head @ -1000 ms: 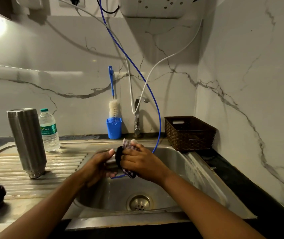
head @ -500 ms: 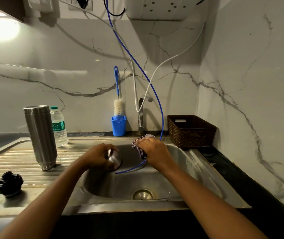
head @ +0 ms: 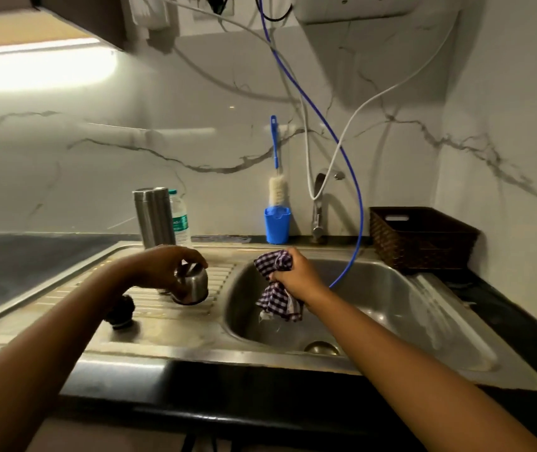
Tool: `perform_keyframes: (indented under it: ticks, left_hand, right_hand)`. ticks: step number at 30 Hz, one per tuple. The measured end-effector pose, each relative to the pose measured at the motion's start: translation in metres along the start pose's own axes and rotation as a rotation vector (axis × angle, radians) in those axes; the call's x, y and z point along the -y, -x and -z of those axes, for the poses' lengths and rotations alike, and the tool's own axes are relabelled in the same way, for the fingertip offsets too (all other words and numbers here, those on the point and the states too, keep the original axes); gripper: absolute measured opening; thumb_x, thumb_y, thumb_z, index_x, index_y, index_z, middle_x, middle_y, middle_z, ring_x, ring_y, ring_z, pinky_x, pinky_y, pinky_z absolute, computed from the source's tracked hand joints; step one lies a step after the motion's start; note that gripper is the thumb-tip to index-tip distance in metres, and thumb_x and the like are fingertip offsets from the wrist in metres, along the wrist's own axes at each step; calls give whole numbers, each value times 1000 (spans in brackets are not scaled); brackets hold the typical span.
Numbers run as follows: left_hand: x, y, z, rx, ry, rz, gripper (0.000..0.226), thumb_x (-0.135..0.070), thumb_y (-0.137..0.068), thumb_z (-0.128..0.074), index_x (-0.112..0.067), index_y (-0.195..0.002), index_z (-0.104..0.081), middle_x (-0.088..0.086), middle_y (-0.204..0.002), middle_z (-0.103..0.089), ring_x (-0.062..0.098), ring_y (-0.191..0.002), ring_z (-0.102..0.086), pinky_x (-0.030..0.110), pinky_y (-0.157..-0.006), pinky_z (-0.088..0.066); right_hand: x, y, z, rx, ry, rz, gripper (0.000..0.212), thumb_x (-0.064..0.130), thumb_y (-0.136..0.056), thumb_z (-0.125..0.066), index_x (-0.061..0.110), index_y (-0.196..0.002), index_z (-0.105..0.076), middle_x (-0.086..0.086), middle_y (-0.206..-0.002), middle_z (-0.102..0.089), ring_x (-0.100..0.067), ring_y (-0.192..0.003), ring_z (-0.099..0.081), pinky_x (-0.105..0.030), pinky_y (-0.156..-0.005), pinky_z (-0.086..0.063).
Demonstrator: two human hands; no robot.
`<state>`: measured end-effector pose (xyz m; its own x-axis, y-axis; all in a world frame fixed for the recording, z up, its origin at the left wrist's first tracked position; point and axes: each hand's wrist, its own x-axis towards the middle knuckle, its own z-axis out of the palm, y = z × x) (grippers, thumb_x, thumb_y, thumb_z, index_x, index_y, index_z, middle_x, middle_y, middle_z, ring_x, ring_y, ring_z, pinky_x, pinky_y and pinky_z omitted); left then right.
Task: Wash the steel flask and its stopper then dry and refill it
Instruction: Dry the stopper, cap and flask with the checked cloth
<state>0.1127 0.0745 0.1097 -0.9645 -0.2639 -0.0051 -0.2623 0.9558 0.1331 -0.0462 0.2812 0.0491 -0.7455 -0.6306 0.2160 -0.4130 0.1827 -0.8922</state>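
The job looks to be in its drying stage. The left hand is curled over a small steel cap, which sits on or just above the drainboard. The right hand is clenched on a bunched checked cloth that hangs over the sink basin. The steel flask stands at the back of the drainboard. The left hand hides its lower end, so it is unclear whether it is draining mouth-down. The black stopper lies on the drainboard beside the left forearm, apart from the flask. No water runs from the tap, so washing seems finished. Probably left are any wiping the flask and stopper need, then refilling, perhaps from the water bottle just behind the flask.

The steel sink is set in a dark surface under marbled walls. At the back stand a bottle brush in a blue holder and a brown basket. A blue hose drops into the basin.
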Motion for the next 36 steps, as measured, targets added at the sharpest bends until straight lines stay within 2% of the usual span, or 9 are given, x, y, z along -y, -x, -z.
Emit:
perform_keyframes:
  ticks: [6,9,17,19,22,24,27,30,36]
  left_hand:
    - [39,26,-26,11,18,50,59,-17,-72,-77,-43,-118,-49,-13,-110,-55,5,-98,-51,16,-78,-37]
    - [43,26,-35,27,-22,95,65,-20,-73,-76,-36,-130,-49,-7,-120,-53,9,-105,-49,22,-88,-40]
    - [43,25,-44,68,-55,123,75,-26,-76,-77,-30,-140,-38,-9,-131,-47,10,-114,-45,25,-98,-38]
    - [48,23,-41,-85,52,139,67,-31,-73,-80,-29,-131,-47,-8,-127,-52,14,-115,-50,27,-94,-42]
    - [54,15,-34,-615,351,242,51,-43,-66,-78,-20,-107,-59,-1,-105,-62,17,-91,-59,25,-67,-44]
    - [61,3,-29,-827,491,380,63,-43,-67,-80,-15,-117,-55,9,-114,-59,23,-98,-58,35,-75,-49]
    - [71,-20,-25,-798,626,541,101,-44,-65,-83,-21,-144,-26,19,-142,-39,36,-130,-38,52,-103,-38]
    - [76,-40,-20,-750,807,513,117,-39,-65,-84,-28,-150,-5,20,-147,-35,40,-134,-34,55,-108,-31]
    - [71,-53,-15,-793,831,514,76,-31,-68,-83,-14,-130,-42,17,-120,-59,33,-104,-59,51,-89,-51]
  right_hand:
    - [-5,1,-25,8,-156,-96,39,1,-86,-59,9,-123,-48,-9,-123,-55,-16,-106,-51,-27,-86,-42]
    - [-13,0,-26,-23,-163,-93,38,1,-86,-60,9,-122,-50,-9,-122,-56,-16,-104,-51,-27,-86,-42]
    - [-24,-4,-27,-71,-177,-139,42,3,-85,-61,12,-125,-50,-9,-126,-56,-24,-116,-52,-34,-95,-43]
    - [-24,-4,-28,-71,-175,-132,40,3,-85,-62,11,-123,-51,-9,-124,-57,-24,-115,-53,-33,-93,-44]
    - [-24,-5,-29,-72,-183,-134,40,2,-85,-62,10,-122,-51,-9,-123,-57,-24,-115,-53,-33,-93,-44]
    - [-24,-5,-28,-68,-189,-140,39,1,-85,-61,9,-122,-51,-9,-122,-57,-24,-115,-53,-31,-91,-43]
    - [-25,-8,-28,-53,-161,-151,38,3,-85,-61,10,-121,-51,-9,-122,-57,-24,-114,-53,-32,-91,-43]
    - [-28,-12,-28,-35,-158,-158,37,3,-85,-61,12,-120,-51,-8,-122,-57,-23,-112,-53,-32,-90,-44]
    - [-31,-18,-27,-51,-194,-159,36,3,-85,-62,11,-119,-52,-7,-119,-57,-17,-104,-53,-29,-87,-44]
